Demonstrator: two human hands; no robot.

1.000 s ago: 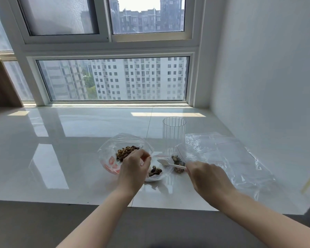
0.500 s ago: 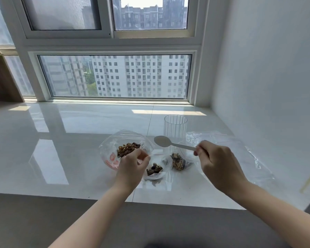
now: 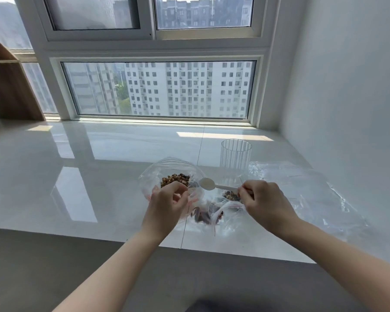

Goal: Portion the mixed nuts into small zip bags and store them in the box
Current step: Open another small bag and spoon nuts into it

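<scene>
**Spoon held level over the bags, bowl end pointing left**

Pinched at its handle end by the curled fingers and thumb of the right hand (image 3: 265, 202), the white plastic spoon (image 3: 214, 185) lies nearly horizontal, its long axis running left to right across the view. Its bowl points left toward the large bag of mixed nuts (image 3: 170, 176) and sits just beside that bag's right edge, slightly raised above the counter. The bowl of the spoon looks empty, face up.

The left hand (image 3: 167, 204) has its fingers curled in, thumb meeting fingertips, gripping the clear rim of a small zip bag (image 3: 206, 213) that holds a dark clump of nuts and lies on the white counter (image 3: 88, 176) between the two hands. Just how much plastic it pinches cannot be told. A second small bag with nuts (image 3: 231, 195) rests just behind the right hand's knuckles, partly hidden.

Behind the spoon stands an upright ribbed clear tumbler (image 3: 235, 156), and to the right spreads a sheet of loose clear bags (image 3: 311, 190), flat on the counter near the wall.
</scene>
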